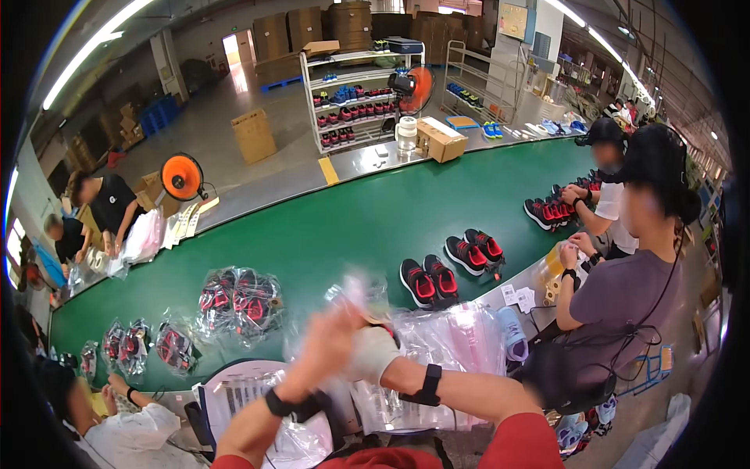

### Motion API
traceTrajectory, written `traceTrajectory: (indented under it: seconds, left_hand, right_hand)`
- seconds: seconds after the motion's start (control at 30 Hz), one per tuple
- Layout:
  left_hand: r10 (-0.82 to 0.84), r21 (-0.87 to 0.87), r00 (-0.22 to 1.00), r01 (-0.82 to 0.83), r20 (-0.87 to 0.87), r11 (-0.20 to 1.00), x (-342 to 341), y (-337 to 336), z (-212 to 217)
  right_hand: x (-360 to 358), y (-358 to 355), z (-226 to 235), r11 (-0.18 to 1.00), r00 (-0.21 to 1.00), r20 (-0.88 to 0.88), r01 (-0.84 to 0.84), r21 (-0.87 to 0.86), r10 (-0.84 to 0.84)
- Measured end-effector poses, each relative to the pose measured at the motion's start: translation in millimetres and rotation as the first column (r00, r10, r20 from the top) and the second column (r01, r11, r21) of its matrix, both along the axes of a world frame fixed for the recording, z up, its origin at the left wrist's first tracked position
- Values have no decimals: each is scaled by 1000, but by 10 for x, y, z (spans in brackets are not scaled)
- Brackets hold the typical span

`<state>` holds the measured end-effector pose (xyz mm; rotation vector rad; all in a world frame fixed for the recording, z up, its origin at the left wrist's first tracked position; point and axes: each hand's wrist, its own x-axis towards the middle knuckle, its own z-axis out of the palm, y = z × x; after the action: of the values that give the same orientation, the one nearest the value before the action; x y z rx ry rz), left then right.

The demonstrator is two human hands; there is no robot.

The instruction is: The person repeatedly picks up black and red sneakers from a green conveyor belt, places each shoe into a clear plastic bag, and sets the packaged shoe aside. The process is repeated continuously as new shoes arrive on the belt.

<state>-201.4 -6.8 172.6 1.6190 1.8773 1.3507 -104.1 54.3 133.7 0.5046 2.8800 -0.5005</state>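
Working over stacked clear bags, your left hand and right hand blur beside clear film, their grip impossible to tell. Bagging appears in hand; the next move likely calls for steadying film, with unwrapped shoes ahead on the green belt.

Bright ceiling tubes, motion-blurred hands, fisheye bending, blackened corners.

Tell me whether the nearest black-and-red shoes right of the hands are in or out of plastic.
Out: the shoes stand on the green surface with no film over them.
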Motion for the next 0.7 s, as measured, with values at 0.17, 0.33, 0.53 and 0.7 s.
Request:
traceTrajectory:
  seconds: [0.17,0.33,0.53,0.7]
  left_hand:
    - [-74,21,965,82,-251,996,-111,200,42]
    - [-347,-35,909,349,-229,936,350,-182,-27]
    - [-224,-47,939,219,-261,975,255,-385,-357]
    - [-189,80,966,205,-176,975,310,50,70]
  right_hand:
    - [-48,167,-96,964,843,-485,-135,228,233]
    - [44,479,-410,989,657,-752,138,43,-59]
    - [-178,544,-359,963,868,-441,267,22,-231]
    - [-323,91,-747,967,591,-805,174,187,49]
